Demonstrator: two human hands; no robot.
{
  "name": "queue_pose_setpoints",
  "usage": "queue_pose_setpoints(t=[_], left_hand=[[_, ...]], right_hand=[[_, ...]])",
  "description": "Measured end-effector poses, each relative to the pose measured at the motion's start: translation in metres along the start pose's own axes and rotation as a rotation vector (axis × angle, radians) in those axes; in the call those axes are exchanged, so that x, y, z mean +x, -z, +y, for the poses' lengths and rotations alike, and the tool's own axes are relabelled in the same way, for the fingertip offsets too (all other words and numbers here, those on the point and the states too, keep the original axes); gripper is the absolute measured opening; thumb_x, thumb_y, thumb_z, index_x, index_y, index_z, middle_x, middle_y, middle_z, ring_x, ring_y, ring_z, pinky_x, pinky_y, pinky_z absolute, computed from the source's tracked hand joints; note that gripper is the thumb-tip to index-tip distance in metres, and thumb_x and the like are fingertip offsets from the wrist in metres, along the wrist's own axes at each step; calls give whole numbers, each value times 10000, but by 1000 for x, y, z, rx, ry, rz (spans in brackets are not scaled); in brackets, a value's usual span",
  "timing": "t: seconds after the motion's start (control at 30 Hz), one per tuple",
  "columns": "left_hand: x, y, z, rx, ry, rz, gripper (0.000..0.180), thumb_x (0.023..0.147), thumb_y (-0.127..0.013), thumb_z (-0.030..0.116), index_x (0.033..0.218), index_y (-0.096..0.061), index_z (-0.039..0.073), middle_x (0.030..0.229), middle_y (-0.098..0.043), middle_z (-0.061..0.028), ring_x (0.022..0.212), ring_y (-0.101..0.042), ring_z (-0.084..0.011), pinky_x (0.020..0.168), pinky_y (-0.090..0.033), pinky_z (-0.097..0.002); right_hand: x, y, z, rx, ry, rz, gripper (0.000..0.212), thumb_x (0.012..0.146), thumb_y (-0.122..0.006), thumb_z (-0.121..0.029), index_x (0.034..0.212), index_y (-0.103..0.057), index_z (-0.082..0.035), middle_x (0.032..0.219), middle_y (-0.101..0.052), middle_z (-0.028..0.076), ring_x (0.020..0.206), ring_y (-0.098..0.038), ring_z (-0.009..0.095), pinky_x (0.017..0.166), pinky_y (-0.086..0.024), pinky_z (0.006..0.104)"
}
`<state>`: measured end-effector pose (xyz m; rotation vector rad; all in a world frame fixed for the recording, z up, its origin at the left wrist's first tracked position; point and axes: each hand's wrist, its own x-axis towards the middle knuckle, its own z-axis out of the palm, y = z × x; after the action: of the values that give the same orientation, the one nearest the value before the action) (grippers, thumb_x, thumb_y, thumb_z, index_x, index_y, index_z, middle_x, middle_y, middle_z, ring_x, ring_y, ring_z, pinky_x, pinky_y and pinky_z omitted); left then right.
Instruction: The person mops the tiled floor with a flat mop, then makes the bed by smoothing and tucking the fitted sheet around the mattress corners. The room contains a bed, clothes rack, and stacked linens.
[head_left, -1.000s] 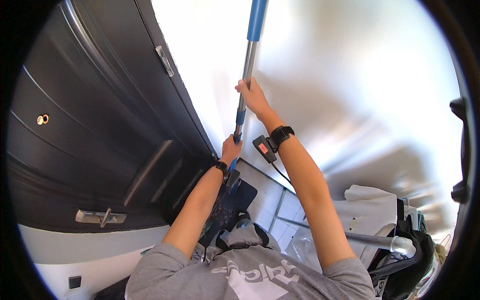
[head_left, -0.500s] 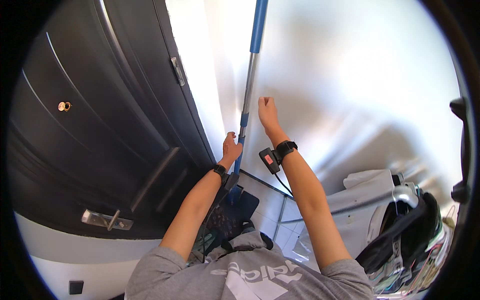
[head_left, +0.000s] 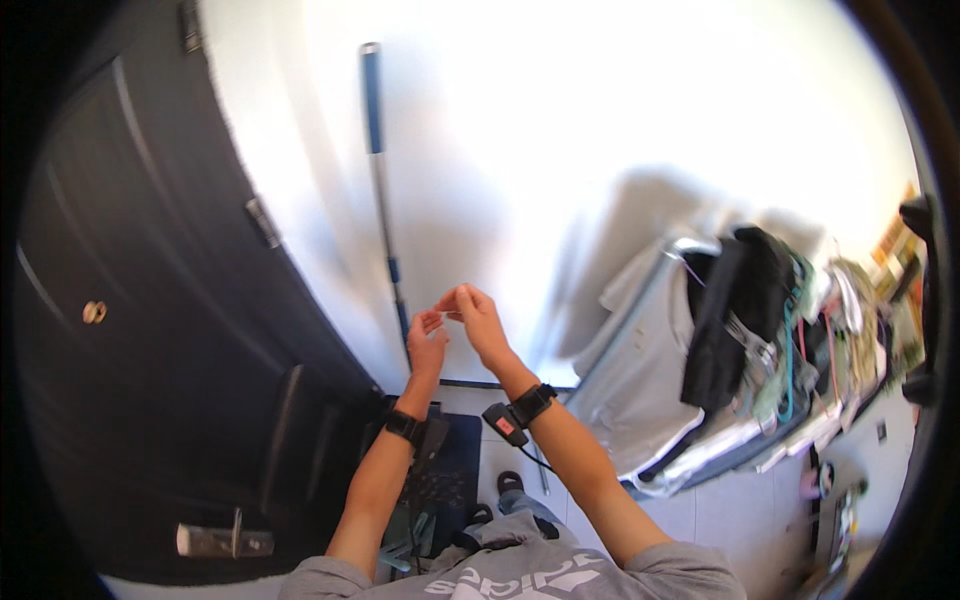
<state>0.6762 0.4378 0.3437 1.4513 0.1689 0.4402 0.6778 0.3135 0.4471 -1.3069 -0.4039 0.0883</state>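
A: What's the room like?
B: A bright white wall [head_left: 620, 130] fills the upper middle, a dark door [head_left: 150, 330] the left, a loaded clothes rack [head_left: 760, 340] the right; tiled floor [head_left: 730, 510] shows at lower right.
A: And the pole?
B: The blue-and-silver pole [head_left: 378, 170] leans alone on the wall at upper centre, beside the door's edge.
A: The hands?
B: The left hand [head_left: 428, 340] and right hand [head_left: 478, 318] meet fingertip to fingertip at centre, holding nothing I can make out. Half a second ago both gripped the pole.
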Motion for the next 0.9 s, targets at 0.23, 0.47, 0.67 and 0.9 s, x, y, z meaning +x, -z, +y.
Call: queue_pose_setpoints(t=[0.23, 0.47, 0.67, 0.9], left_hand=[[-86, -93, 69, -259, -82, -190, 309, 800, -463, -95, 1056, -552, 54, 953, -574, -28, 867, -576, -126, 701, -505, -265], [-204, -229, 128, -396, -226, -517, 183, 810, -459, -117, 881, -544, 28, 747, -563, -42, 660, -529, -113, 601, -455, -243], [-352, -342, 157, -522, -153, -905, 152, 836, -458, -90, 841, -519, 49, 738, -522, -31, 634, -478, -98, 539, -399, -236], [-515, -469, 133, -548, 140, -1184, 185, 802, -462, -109, 844, -550, 49, 718, -558, -31, 601, -506, -110, 553, -419, -246]], right_hand=[[-96, 81, -82, 48, 144, 188, 362, 1068, -377, -283, 906, -583, -33, 801, -624, 38, 764, -638, 110, 727, -523, 281], [-242, 192, -167, 6, 334, 390, 410, 1082, -354, -325, 924, -578, -20, 734, -612, 56, 703, -618, 124, 699, -519, 285], [-397, 296, -223, -49, 449, 722, 378, 1073, -390, -291, 882, -576, -23, 659, -601, 47, 624, -603, 114, 624, -486, 249], [-608, 394, -251, -81, 518, 1386, 350, 1049, -446, -275, 834, -586, -38, 648, -561, 22, 596, -580, 111, 593, -471, 246]])
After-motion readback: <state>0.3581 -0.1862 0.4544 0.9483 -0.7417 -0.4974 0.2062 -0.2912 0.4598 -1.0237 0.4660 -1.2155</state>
